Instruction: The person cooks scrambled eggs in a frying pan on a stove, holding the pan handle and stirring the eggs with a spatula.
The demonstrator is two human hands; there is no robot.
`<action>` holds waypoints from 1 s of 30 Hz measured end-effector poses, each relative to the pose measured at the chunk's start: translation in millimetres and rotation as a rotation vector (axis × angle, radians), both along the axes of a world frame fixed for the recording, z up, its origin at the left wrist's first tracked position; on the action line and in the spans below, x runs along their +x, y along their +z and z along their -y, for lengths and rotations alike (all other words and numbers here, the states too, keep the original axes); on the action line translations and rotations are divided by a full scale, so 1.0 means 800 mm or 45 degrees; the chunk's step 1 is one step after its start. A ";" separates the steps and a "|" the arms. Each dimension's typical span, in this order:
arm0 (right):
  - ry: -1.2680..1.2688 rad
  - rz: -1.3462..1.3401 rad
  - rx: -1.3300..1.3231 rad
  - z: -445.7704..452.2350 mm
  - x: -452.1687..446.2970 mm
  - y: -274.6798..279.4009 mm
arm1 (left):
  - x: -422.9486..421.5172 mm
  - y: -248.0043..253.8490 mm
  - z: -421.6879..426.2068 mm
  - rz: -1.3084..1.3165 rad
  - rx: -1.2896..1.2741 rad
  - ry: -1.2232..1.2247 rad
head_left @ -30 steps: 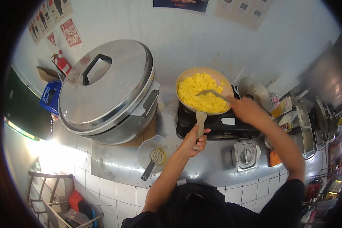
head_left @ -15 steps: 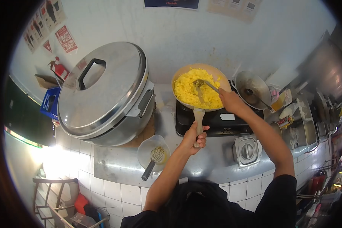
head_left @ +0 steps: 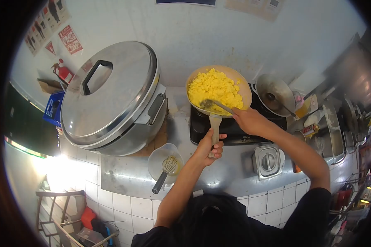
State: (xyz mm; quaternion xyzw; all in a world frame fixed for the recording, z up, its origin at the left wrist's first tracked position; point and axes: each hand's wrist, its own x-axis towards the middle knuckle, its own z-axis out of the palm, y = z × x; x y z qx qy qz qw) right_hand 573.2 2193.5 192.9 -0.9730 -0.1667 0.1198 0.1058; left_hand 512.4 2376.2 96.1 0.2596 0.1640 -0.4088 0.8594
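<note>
Yellow scrambled eggs (head_left: 218, 88) are heaped in a light-coloured frying pan (head_left: 244, 84) on a black stove (head_left: 243, 138). My left hand (head_left: 210, 149) is wrapped round the pan's beige handle (head_left: 215, 125). With my right hand (head_left: 251, 121) I grip the handle of a cooking spoon (head_left: 221, 106) or spatula; its dark head lies at the near edge of the eggs, close to where the pan handle joins. The head's exact shape is blurred.
A huge lidded metal pot (head_left: 111, 94) stands on the left. Nearer me, a clear jug (head_left: 154, 158) holds a whisk (head_left: 167, 168). To the right are a wok (head_left: 275, 92) with a dark ladle and a lidded steel container (head_left: 269, 161).
My right hand has drawn the spoon's head from the middle of the eggs down to the pan's near side. The left hand keeps its hold on the handle.
</note>
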 end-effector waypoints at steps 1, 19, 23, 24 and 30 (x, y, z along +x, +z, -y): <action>-0.031 0.050 0.053 -0.002 0.013 -0.023 | 0.000 0.001 0.001 -0.001 0.010 0.010; -0.118 0.277 -0.285 0.014 0.050 -0.077 | -0.004 0.005 0.010 -0.005 0.018 0.103; -0.084 0.127 -0.321 0.051 0.022 0.020 | -0.004 -0.005 0.008 0.006 0.005 0.066; -0.069 0.178 -0.297 0.064 0.032 0.022 | -0.004 -0.002 0.007 -0.005 -0.003 0.067; -0.109 0.257 -0.236 0.088 0.161 -0.043 | -0.006 0.000 0.007 -0.028 0.015 0.035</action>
